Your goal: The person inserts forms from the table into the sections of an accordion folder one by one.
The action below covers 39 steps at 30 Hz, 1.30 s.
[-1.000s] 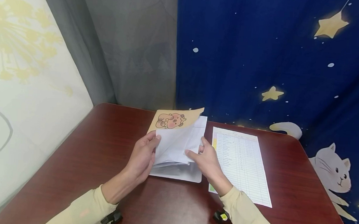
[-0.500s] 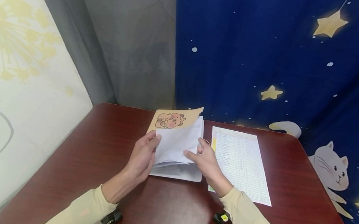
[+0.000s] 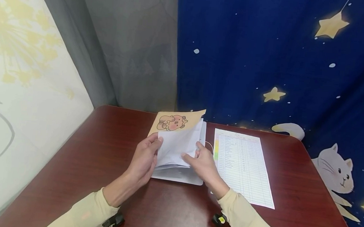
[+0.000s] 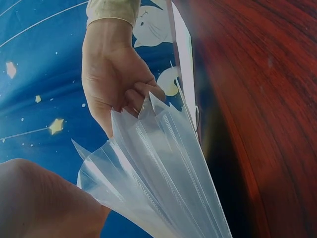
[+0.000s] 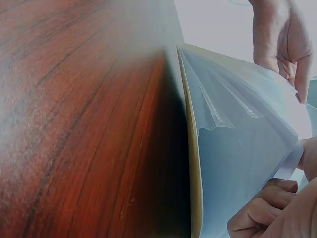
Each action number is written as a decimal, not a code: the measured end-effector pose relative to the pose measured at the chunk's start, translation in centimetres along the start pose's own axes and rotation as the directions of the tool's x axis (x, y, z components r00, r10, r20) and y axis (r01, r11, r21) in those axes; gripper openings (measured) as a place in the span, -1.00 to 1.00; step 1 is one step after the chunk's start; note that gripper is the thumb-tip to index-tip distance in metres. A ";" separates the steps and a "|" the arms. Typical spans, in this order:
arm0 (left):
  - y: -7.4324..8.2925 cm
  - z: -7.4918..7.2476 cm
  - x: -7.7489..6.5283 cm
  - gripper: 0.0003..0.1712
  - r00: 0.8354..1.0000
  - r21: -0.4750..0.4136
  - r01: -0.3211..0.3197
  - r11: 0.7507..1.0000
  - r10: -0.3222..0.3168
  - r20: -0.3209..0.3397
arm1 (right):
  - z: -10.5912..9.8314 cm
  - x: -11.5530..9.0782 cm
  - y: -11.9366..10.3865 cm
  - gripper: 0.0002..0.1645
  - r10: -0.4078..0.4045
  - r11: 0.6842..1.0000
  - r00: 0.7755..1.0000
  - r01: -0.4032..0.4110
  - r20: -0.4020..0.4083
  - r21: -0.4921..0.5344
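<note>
An expanding file folder stands partly fanned on the table, its tan cover printed with a cartoon animal. Translucent pleated pockets spread apart beneath that cover, and white paper-like leaves show between the hands. My left hand grips the folder's left side, thumb on top of the white face. On the opposite side, my right hand pinches the pocket edges between thumb and fingers. From the right wrist view, the pockets open like a fan above the back cover. Whether loose paper lies inside the pinch is hard to tell.
A printed table sheet lies flat right of the folder, close to my right wrist. A pale elastic loop sticks out from the folder's right edge. The reddish-brown table ends at curtains behind, including a blue starry one.
My right hand has shifted slightly left, drawing the pocket edges with it and exposing more of the back cover and the elastic loop. My left hand keeps its hold in place.
</note>
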<state>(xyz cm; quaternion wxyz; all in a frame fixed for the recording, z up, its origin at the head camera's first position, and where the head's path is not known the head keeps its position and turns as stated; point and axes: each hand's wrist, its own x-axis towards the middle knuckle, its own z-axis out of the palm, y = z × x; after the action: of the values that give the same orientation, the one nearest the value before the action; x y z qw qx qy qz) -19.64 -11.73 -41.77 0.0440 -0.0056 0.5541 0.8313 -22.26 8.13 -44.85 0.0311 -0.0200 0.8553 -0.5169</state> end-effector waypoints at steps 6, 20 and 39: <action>-0.1 -0.1 0.0 -0.52 1.000 -0.011 -0.005 1.000 0.005 -0.003 | -0.5 -0.2 0.3 0.03 -0.002 0.997 1.000 0.001 0.018 0.073; -0.1 0.0 0.2 -0.53 1.000 -0.010 -0.027 1.000 0.027 0.007 | -4.3 -2.4 1.6 -0.21 0.023 1.000 0.999 -0.022 -0.033 0.006; -0.3 -0.1 0.1 -0.54 1.000 0.025 -0.020 0.999 0.020 0.011 | -10.3 -6.4 4.9 -0.66 -0.144 0.837 0.989 0.098 -0.044 -0.539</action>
<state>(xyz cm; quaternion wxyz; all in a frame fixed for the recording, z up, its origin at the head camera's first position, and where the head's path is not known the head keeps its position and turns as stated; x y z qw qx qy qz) -19.75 -11.71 -42.05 0.0389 0.0051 0.5641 0.8248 -16.66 19.96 -44.17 -0.0439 -0.0605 0.9629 -0.2592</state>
